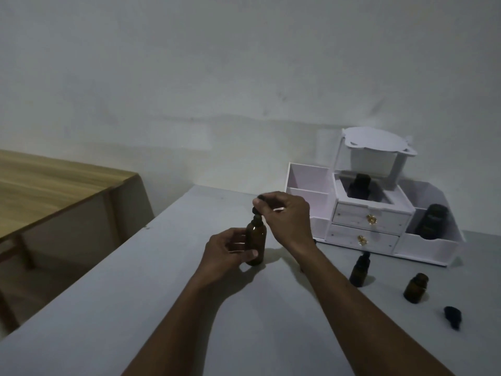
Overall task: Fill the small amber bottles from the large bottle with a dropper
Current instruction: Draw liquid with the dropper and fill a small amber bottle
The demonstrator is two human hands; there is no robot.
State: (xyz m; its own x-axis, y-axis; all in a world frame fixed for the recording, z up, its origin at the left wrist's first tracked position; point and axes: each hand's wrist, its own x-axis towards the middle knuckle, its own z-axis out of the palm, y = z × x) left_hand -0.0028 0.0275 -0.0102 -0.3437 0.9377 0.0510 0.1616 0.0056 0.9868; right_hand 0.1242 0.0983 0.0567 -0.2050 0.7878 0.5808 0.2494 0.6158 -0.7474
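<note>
The left hand (230, 253) grips the large amber bottle (256, 241) upright on the grey bench (135, 308). The right hand (284, 215) pinches the black dropper (257, 206) at the bottle's neck. Two small amber bottles (359, 270) stand near, to the right.

black dropper top (255, 211): mostly under fingers (272, 200) of right hand (287, 218) | tall amber glass bottle (257, 237): left side covered by left hand (225, 253) | dark bottle (358, 187) in white drawer organiser (360, 234): lower part behind compartment wall | grey counter (135, 294): cut off at picture's bottom edge
</note>
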